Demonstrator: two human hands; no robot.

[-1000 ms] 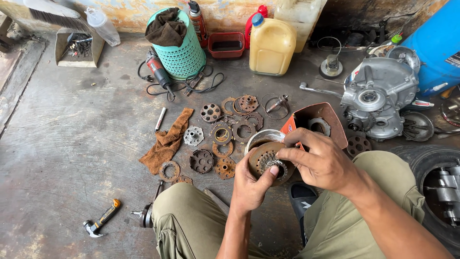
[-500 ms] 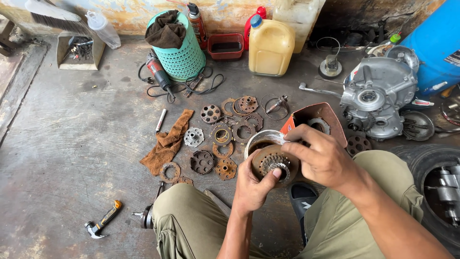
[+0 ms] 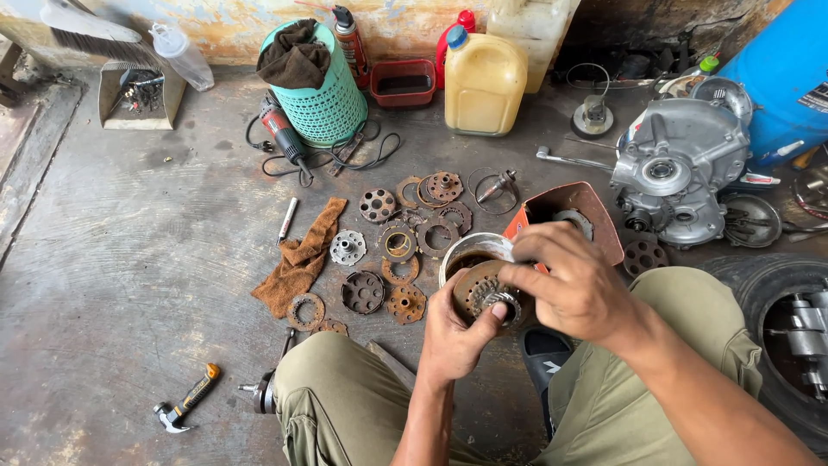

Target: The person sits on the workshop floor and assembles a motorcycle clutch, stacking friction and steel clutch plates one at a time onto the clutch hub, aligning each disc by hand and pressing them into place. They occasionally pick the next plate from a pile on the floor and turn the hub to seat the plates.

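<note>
A rusty round clutch part with a toothed hub (image 3: 489,296) is held over a small metal bowl (image 3: 470,248) in front of my knees. My left hand (image 3: 454,335) grips it from below, thumb on the hub. From the right, my right hand (image 3: 573,285) closes its fingers over the part's rim. Several rusty plates, rings and discs (image 3: 399,242) lie spread on the concrete floor just beyond the bowl. A torn orange-brown container (image 3: 571,211) with a metal ring inside sits behind my right hand.
A brown rag (image 3: 302,255), a hammer (image 3: 185,405), a teal basket (image 3: 325,99) with an angle grinder (image 3: 280,132) beside it, a yellow jug (image 3: 484,80), a red tray (image 3: 402,83), a grey engine case (image 3: 686,168), a blue drum (image 3: 780,73) and a tyre (image 3: 776,341).
The right hand has shifted slightly over the rim of the part while the left thumb moved onto the hub. The part stays over the bowl.
</note>
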